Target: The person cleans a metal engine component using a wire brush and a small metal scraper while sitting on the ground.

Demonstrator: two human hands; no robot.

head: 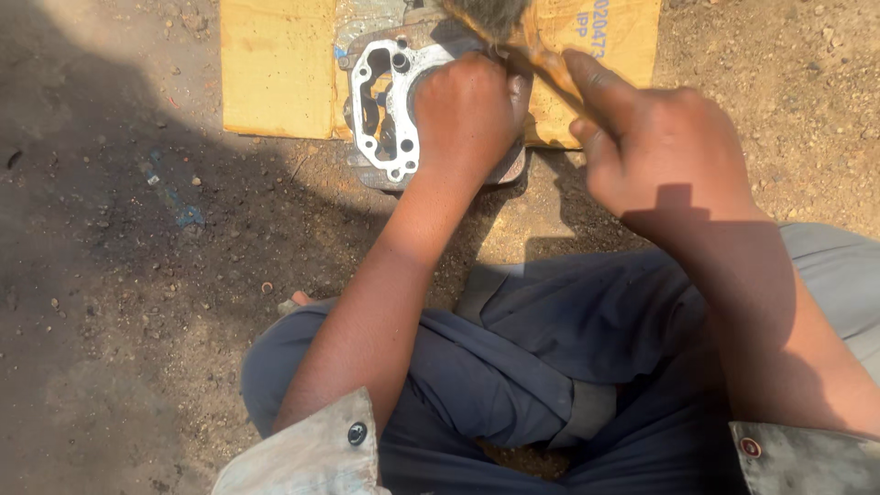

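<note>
You were mid-scrub: your left hand point(469, 110) clamped the metal cylinder head point(385, 110) on the cardboard sheet point(275, 69), right hand point(665, 151) fingers closed on the brush point(513, 32). Next probably called for steady strokes across its face.

The left hand point(469, 108) grips a grey metal engine casting point(385, 110) lying on a sheet of cardboard point(275, 69); just right of the casting, the right hand point(665, 147) holds a brush point(513, 27); the cardboard rests on dirt ground point(119, 275).
</note>
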